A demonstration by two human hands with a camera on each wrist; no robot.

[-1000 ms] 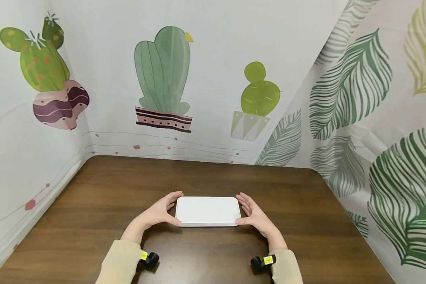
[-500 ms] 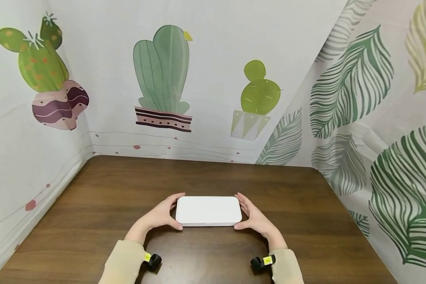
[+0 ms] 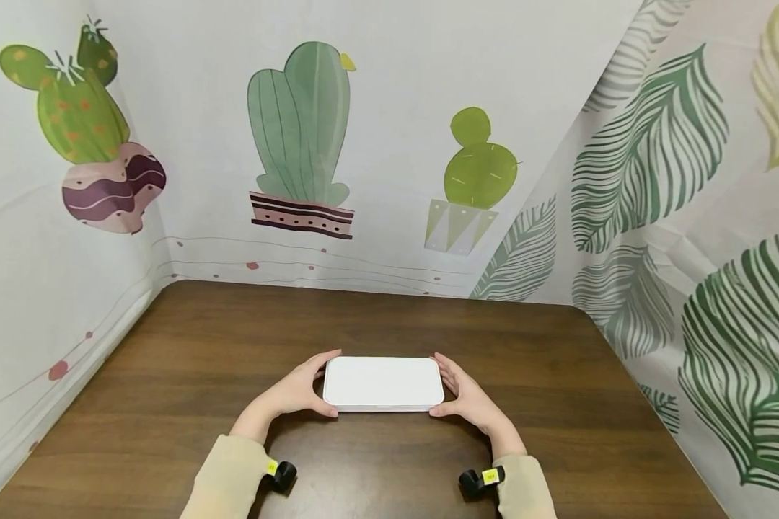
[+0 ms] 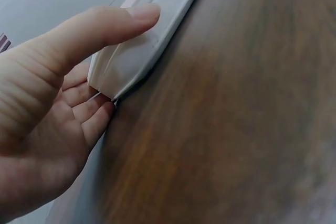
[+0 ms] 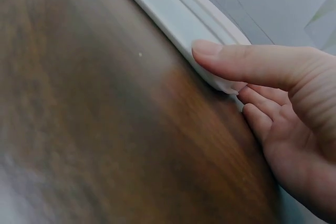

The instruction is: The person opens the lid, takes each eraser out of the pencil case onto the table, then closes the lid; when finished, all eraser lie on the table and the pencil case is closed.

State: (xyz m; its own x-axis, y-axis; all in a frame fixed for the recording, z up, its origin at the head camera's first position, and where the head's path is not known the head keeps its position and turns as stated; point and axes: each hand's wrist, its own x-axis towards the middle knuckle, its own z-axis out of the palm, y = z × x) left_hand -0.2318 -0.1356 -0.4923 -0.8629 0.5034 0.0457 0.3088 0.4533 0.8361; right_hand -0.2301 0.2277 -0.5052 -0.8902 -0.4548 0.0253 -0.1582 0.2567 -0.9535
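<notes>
A flat white box (image 3: 383,382) with rounded corners lies on the brown wooden table, its long side facing me. My left hand (image 3: 298,389) grips its left end, thumb along the near side and fingers round the far corner. At the right end my right hand (image 3: 465,395) holds it the same way. In the left wrist view, the thumb (image 4: 126,22) presses the box's side wall (image 4: 139,53), which has a seam along it. The right wrist view has the right thumb (image 5: 231,59) against the same wall (image 5: 181,17), low by the tabletop. Some far fingertips are hidden behind the box.
Brown table (image 3: 389,321) surrounds the box on all sides. White cloth with printed cacti (image 3: 298,137) hangs behind and to the left, and leaf-patterned cloth (image 3: 649,151) to the right. Black wrist cameras (image 3: 284,477) sit at both beige sleeves.
My left hand has shifted slightly right, further round the box's end. The right thumb has slipped a little lower along the near side. The box has hardly moved; the head view drifts slightly.
</notes>
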